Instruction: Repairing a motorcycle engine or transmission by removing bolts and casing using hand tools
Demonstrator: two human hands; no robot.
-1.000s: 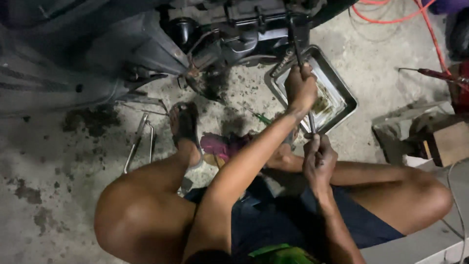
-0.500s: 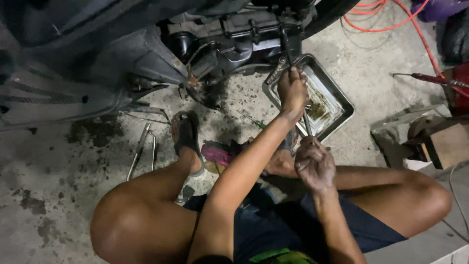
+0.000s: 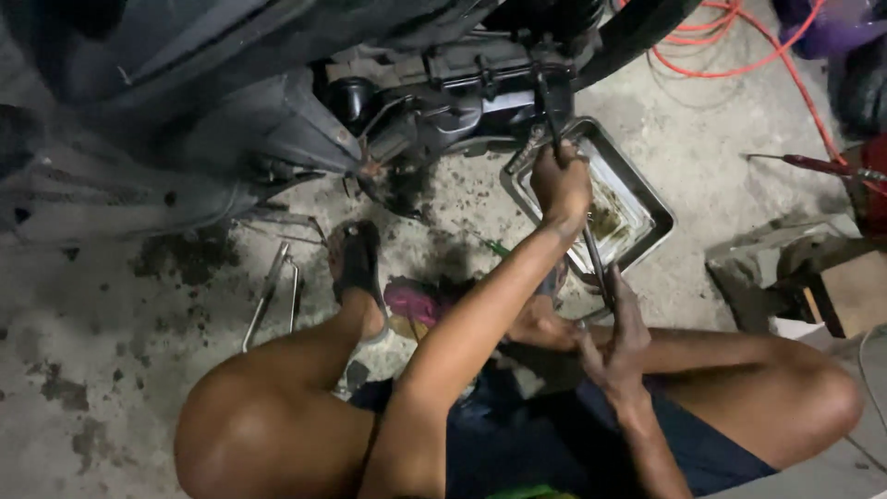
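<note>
The left hand has slid up the long-handled wrench toward the engine — fist clenched, above the drain pan. The right hand grips the handle's lower end — a bolt being worked; steady leverage next.

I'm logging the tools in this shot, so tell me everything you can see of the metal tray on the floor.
The tray is a shallow rectangular pan of dull silvery metal with rounded corners and a raised rim. It lies flat on the concrete floor, turned at an angle, its far corner under the engine. Yellowish-brown liquid and grime stain its bottom. A long tool crosses over it, gripped by the left hand above and the right hand at the near end. Whether anything but the floor touches it is unclear.
</note>
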